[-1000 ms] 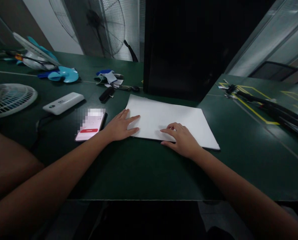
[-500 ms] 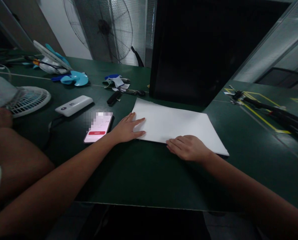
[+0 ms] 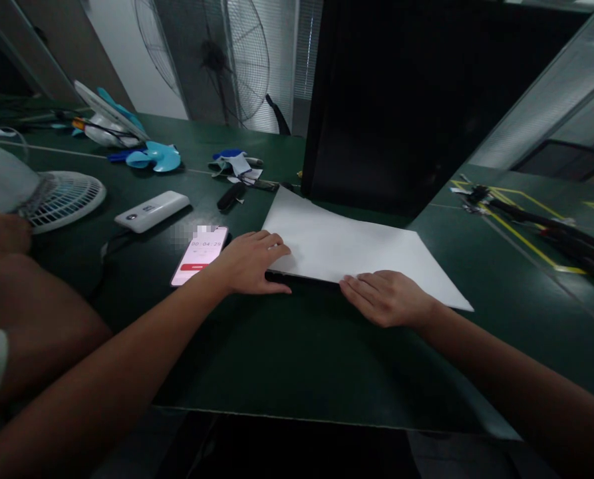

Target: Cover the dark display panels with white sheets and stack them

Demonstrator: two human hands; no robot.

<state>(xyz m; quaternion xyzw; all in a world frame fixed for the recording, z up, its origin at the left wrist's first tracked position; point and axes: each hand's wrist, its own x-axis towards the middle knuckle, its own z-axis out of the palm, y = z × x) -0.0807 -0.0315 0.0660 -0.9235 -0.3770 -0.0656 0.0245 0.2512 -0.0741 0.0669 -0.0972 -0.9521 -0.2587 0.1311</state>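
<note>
White paper [image 3: 346, 243] lies back from the near edge of the desk [image 3: 287, 372]; the left hand [image 3: 249, 263], thumb wide, likely steadies its corner, the right hand [image 3: 389, 299] (whether gripping, I can't tell) its front edge.

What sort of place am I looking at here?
It looks like a workshop or shared workroom, though I can't be sure. The signs are the broad green table marked with yellow lines, the loose light-blue fan blades lying on it, and the large caged fan behind.
</note>
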